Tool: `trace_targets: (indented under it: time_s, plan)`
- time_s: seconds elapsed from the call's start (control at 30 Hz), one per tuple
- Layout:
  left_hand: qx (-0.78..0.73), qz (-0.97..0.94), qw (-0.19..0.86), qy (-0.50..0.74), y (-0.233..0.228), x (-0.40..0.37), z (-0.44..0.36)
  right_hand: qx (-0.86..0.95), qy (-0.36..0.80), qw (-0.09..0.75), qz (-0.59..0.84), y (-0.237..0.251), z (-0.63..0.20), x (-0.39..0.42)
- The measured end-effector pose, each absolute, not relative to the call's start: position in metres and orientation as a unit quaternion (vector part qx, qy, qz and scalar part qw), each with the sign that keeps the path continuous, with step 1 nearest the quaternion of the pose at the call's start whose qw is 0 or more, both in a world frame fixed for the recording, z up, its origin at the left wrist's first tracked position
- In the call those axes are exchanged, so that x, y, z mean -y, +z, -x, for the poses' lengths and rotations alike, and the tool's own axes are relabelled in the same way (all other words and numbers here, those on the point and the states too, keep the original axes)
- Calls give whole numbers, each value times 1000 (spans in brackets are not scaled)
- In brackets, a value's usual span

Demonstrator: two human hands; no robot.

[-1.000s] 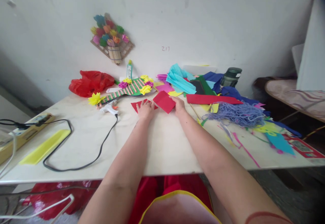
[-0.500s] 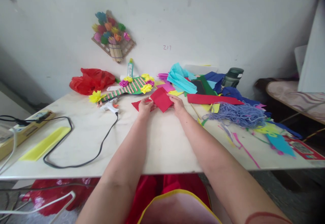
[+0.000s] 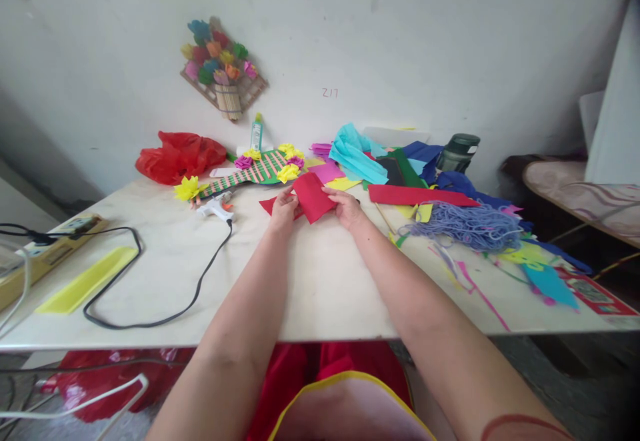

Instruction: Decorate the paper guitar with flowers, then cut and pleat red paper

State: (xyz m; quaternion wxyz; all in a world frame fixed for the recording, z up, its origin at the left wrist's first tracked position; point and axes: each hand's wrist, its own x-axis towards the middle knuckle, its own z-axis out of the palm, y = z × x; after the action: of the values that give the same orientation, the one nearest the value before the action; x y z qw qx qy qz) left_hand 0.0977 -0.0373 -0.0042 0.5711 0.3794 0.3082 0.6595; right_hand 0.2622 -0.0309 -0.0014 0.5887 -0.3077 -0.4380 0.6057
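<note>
A square piece of red crepe paper (image 3: pixel 314 198) is held up just above the table between my two hands. My left hand (image 3: pixel 284 206) is closed on its left edge, and my right hand (image 3: pixel 345 205) pinches its right edge. Another red paper piece (image 3: pixel 267 205) lies on the table beside and partly beneath my left hand. To the left of that hand rests a white glue gun (image 3: pixel 217 207) with a black cord. Behind my hands lies a guitar-shaped craft (image 3: pixel 260 169) with striped green paper and yellow and purple paper flowers.
A power strip (image 3: pixel 55 254) and a yellow paper strip (image 3: pixel 87 280) lie at the left. Red crumpled plastic (image 3: pixel 181 156) and a glue tube (image 3: pixel 257 133) stand near the wall. Blue yarn (image 3: pixel 465 224), a red strip (image 3: pixel 423 195), coloured papers and a dark bottle (image 3: pixel 457 153) crowd the right.
The red paper square has turned from a diamond-like angle to a more upright one and bends slightly. My right hand's fingers have shifted along its edge.
</note>
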Motion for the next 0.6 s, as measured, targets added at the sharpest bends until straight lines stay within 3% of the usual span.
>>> trace_targets:
  time_s: [0.2, 0.47, 0.6]
  plan:
    - [-313, -383, 575, 652, -4, 36, -98, 449, 614, 571, 307, 2, -262, 35]
    - [-355, -396, 553, 641, -3, 36, -100, 518, 669, 465, 261, 2, -264, 38]
    - [-388, -407, 538, 628, -1, 38, -100, 510, 671, 466, 269, 2, -262, 39]
